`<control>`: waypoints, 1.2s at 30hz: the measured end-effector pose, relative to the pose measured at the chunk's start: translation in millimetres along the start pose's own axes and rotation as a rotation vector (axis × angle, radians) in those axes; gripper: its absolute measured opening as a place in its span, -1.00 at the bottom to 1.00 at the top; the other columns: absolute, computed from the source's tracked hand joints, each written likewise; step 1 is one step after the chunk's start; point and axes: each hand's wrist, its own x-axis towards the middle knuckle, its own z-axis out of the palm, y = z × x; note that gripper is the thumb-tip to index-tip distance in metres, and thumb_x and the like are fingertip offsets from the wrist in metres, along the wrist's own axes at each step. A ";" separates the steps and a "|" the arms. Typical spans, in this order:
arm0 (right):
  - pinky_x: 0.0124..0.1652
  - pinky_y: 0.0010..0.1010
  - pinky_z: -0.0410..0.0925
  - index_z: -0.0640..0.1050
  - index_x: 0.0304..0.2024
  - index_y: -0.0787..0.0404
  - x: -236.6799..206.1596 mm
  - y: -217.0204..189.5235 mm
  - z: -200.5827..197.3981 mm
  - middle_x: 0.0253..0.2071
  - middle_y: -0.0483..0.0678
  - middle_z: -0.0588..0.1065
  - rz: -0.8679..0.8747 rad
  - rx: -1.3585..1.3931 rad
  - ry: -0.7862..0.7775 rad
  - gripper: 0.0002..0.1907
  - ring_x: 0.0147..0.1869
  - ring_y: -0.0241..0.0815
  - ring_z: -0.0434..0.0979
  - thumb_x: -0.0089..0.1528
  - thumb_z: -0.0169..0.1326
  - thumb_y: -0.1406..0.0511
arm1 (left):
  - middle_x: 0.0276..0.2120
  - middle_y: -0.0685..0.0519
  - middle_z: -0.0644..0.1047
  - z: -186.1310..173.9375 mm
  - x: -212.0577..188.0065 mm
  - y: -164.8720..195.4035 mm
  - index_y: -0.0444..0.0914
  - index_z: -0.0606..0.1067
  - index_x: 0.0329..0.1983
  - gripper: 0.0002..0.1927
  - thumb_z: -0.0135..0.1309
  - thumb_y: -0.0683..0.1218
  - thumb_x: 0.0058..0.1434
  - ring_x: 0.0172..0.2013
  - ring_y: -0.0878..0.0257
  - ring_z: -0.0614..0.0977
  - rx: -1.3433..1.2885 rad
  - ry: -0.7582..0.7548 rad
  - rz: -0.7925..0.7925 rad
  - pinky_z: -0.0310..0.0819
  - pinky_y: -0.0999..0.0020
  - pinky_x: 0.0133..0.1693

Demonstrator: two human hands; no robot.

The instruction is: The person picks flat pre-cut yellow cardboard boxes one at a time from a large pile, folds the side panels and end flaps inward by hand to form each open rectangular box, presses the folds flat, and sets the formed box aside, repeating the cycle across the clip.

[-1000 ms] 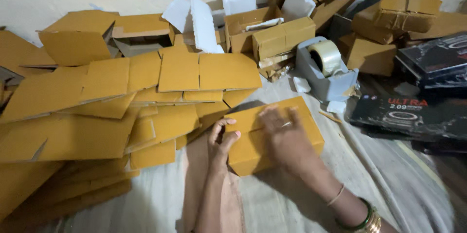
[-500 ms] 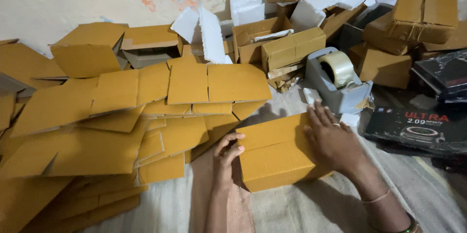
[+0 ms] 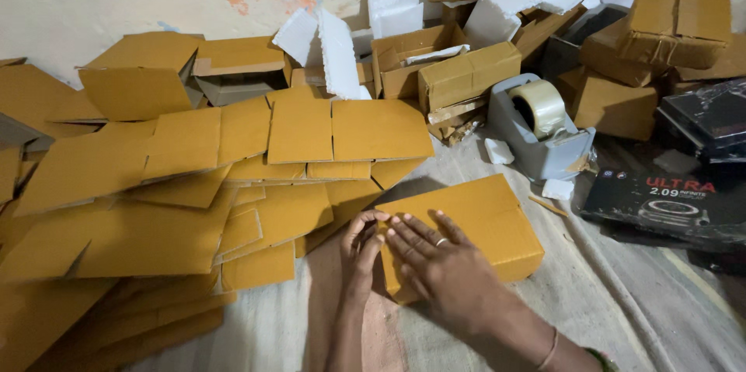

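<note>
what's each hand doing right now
Left hand: fingers curled against the near end of the cardboard box.
Right hand: open, flat on the box top.

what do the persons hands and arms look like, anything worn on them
Both forearms are bare, with no sleeves in view. The right hand wears a thin, pale metal ring on one finger, a fine bangle at the wrist, and a thicker green-and-gold bangle further up, partly cut off by the picture edge. The left hand shows no ring or bracelet on the part that is visible. No gloves on either.
</note>
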 end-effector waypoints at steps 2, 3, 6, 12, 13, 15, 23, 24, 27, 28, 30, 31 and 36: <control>0.42 0.04 -0.05 0.30 0.38 0.20 0.1 15.3 0.9 0.41 0.02 0.27 0.033 -0.031 -0.008 -0.42 0.49 -0.11 0.16 0.34 -0.12 0.15 | -0.20 0.15 0.53 3.3 -0.9 -0.6 -0.28 0.50 -0.07 -0.72 0.12 -0.24 0.13 -0.19 0.42 0.54 0.077 0.020 -0.028 0.45 0.50 -0.11; 0.41 0.01 -0.03 0.30 0.39 0.20 3.2 29.1 1.1 0.41 0.02 0.29 0.068 -0.092 -0.024 -0.42 0.47 -0.14 0.19 0.34 -0.14 0.15 | -0.22 0.15 0.53 3.8 -1.5 -1.8 -0.27 0.49 -0.08 -0.70 0.20 -0.22 0.10 -0.22 0.42 0.54 0.117 0.030 -0.042 0.45 0.50 -0.14; 0.35 -0.02 0.08 0.30 0.35 0.19 -8.2 68.1 -7.2 0.39 -0.02 0.29 0.193 -0.383 -0.129 -0.44 0.48 -0.16 0.21 0.32 -0.17 0.18 | -0.29 0.10 0.50 0.3 -2.9 -4.9 -0.28 0.50 -0.05 -0.69 0.23 -0.22 0.13 -0.30 0.38 0.46 0.022 0.002 -0.178 0.36 0.45 -0.23; 0.13 -0.07 0.32 0.26 0.47 0.04 -27.8 103.8 -15.7 0.50 0.19 0.02 0.583 0.016 -0.144 -0.39 0.44 0.23 0.18 0.34 -0.17 0.16 | 0.02 -0.04 0.62 9.2 -1.6 17.6 -0.26 0.56 0.02 -0.67 0.08 -0.10 0.18 0.10 0.18 0.60 0.477 -0.061 -0.065 0.37 0.21 0.24; 0.14 -0.07 0.33 0.26 0.45 0.04 -28.8 103.8 -15.2 0.51 0.23 -0.01 0.598 0.047 -0.136 -0.40 0.39 0.26 0.26 0.35 -0.17 0.16 | 0.13 -0.07 0.53 19.1 -4.4 24.6 -0.18 0.52 0.07 -0.67 0.00 -0.02 0.27 0.22 0.08 0.45 0.833 0.014 0.177 0.12 0.04 0.28; 0.15 -0.06 0.36 0.25 0.42 0.06 -29.0 102.9 -14.0 0.52 0.30 -0.05 0.620 0.107 -0.128 -0.44 0.27 0.31 0.41 0.36 -0.17 0.17 | 0.37 -0.12 0.33 53.1 -13.5 35.1 -0.01 0.43 0.18 -0.67 -0.16 0.13 0.45 0.45 -0.11 0.14 1.522 0.190 0.681 -0.37 -0.28 0.37; 0.15 -0.11 0.36 0.21 0.42 0.20 -35.6 118.3 -25.7 0.54 0.11 0.02 0.627 0.201 -0.165 -0.39 0.20 0.27 0.48 0.29 -0.13 0.29 | 0.55 -0.01 -0.11 157.9 -12.2 58.3 -0.19 -0.02 0.53 -0.29 -0.44 0.18 0.36 0.53 -0.03 -0.21 1.411 -0.496 0.001 -0.66 -0.53 0.29; 0.16 -0.11 0.36 0.19 0.43 0.20 -37.4 120.3 -27.1 0.55 0.06 0.03 0.633 0.223 -0.170 -0.37 0.19 0.26 0.48 0.28 -0.15 0.32 | 0.55 0.01 -0.14 160.3 -5.0 61.7 -0.14 -0.06 0.54 -0.28 -0.45 0.20 0.35 0.53 0.01 -0.22 1.412 -0.537 -0.099 -0.66 -0.55 0.28; 0.08 -0.09 0.38 0.25 0.33 0.33 -38.2 121.9 -27.8 0.52 0.11 0.06 0.414 0.187 -0.097 -0.32 0.31 0.25 0.41 0.15 -0.02 0.29 | 0.55 0.09 -0.21 159.5 9.2 71.1 0.00 -0.17 0.55 -0.23 -0.43 0.27 0.31 0.52 0.07 -0.26 1.460 -0.581 -0.240 -0.66 -0.61 0.25; 0.12 -0.09 0.36 0.24 0.35 0.29 -38.0 120.8 -27.7 0.53 0.09 0.04 0.476 0.209 -0.102 -0.36 0.29 0.25 0.43 0.21 -0.07 0.28 | 0.55 0.11 -0.23 157.8 12.5 72.9 0.05 -0.21 0.55 -0.22 -0.41 0.29 0.29 0.51 0.08 -0.26 1.486 -0.585 -0.261 -0.66 -0.62 0.24; 0.19 -0.08 0.32 0.22 0.40 0.22 -38.0 116.7 -27.1 0.56 0.06 -0.01 0.599 0.254 -0.117 -0.42 0.24 0.26 0.45 0.32 -0.16 0.25 | 0.56 0.11 -0.26 149.5 19.6 74.9 0.06 -0.21 0.56 -0.23 -0.51 0.36 0.34 0.51 0.07 -0.25 1.512 -0.504 -0.317 -0.64 -0.61 0.27; 0.20 -0.09 0.31 0.22 0.40 0.19 -37.0 115.6 -27.8 0.56 0.06 -0.03 0.611 0.238 -0.128 -0.43 0.25 0.26 0.44 0.33 -0.16 0.24 | 0.57 0.11 -0.27 143.3 23.6 74.9 0.07 -0.21 0.56 -0.23 -0.56 0.40 0.36 0.52 0.07 -0.24 1.524 -0.462 -0.343 -0.63 -0.61 0.29; 0.26 -0.13 0.26 0.17 0.45 0.09 -36.1 112.9 -28.9 0.59 0.04 -0.11 0.702 0.245 -0.214 -0.41 0.31 0.24 0.41 0.35 -0.21 0.20 | 0.56 0.11 -0.24 100.3 31.4 67.7 0.09 -0.16 0.57 -0.06 -0.52 0.57 0.21 0.53 0.02 -0.26 1.478 -0.334 -0.445 -0.52 -0.50 0.32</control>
